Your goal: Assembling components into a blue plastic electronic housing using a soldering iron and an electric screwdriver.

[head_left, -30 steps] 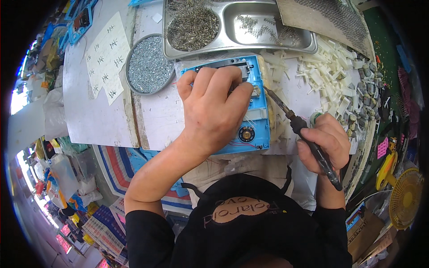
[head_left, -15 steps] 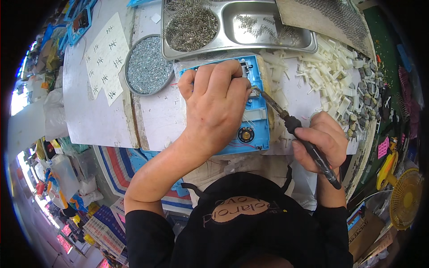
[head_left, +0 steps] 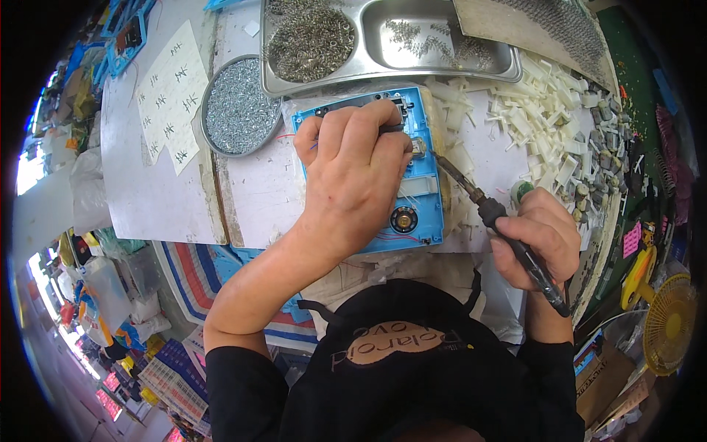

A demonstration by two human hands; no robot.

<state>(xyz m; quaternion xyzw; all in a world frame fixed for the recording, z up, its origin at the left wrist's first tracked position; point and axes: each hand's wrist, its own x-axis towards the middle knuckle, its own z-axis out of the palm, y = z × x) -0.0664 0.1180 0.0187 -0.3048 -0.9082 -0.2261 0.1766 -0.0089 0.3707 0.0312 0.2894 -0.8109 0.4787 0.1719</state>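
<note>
A blue plastic casing (head_left: 423, 199) lies on the table in front of me, with a small round speaker (head_left: 404, 219), a pale strip and thin red wires inside it. My left hand (head_left: 357, 155) rests over its upper part, fingers curled down and closed; what they pinch is hidden beneath them. A metal part (head_left: 418, 146) shows beside those fingertips. My right hand (head_left: 541, 239) is shut around the dark handle of a soldering iron (head_left: 482, 205). The iron's tip is near the casing's right edge, a little apart from the metal part. Something small and green (head_left: 521, 191) shows at the right hand's fingers.
A round grey tray of small screws (head_left: 241, 107) stands left of the casing. Behind it is a steel tray (head_left: 442, 66) with metal springs. White plastic parts (head_left: 549, 125) lie heaped at the right. A marked paper sheet (head_left: 171, 96) lies at far left; a yellow fan (head_left: 669, 324) stands at lower right.
The soldering iron has drawn back to the right and slightly down, its tip leaving the metal part beside my left fingers. My left hand stays in place on the casing.
</note>
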